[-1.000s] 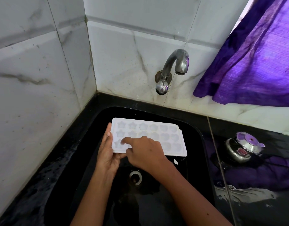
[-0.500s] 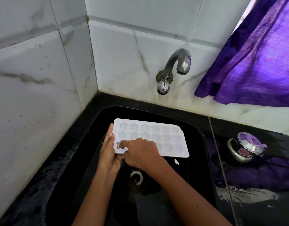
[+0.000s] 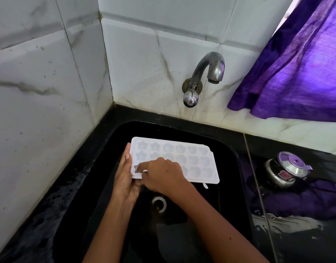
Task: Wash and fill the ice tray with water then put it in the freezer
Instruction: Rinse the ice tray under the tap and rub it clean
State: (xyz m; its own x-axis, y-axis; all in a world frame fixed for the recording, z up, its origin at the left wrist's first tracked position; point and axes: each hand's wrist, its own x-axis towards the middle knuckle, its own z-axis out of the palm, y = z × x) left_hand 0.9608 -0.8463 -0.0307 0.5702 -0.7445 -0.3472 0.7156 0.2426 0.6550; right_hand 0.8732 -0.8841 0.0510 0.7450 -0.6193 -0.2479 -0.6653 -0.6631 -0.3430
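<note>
A white plastic ice tray with star and heart moulds (image 3: 182,158) is held level over the black sink (image 3: 229,168), above the drain. Its left end is grasped by the left hand (image 3: 125,179). The right hand (image 3: 163,175) is curled, its fingertips (image 3: 139,168) pressed into the near-left mould. A curved metal tap (image 3: 207,73) is mounted on the white tiled wall behind.

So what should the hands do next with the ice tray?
Probably slide the right hand over to rub the next cup: its finger is in the near-left corner cup of the ice tray, the left hand steadies that end, and the tap is dry.
</note>
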